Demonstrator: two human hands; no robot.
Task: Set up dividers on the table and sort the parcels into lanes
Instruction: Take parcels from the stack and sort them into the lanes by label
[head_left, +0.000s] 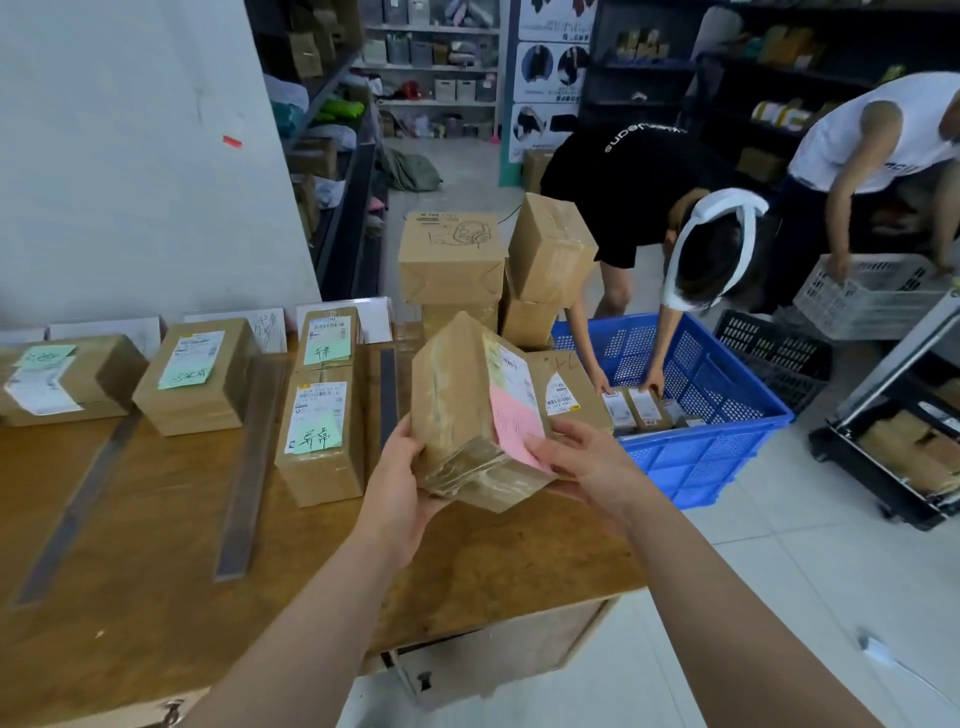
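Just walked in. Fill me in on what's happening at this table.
The camera wearer holds a pink-labelled parcel above the wooden table, left hand on one side, right hand on the other. Dark divider strips lie on the table, and four parcels with green notes already sit among them. Beside the table, a person in black reaches into a blue crate holding more parcels; another in white handles a white crate.
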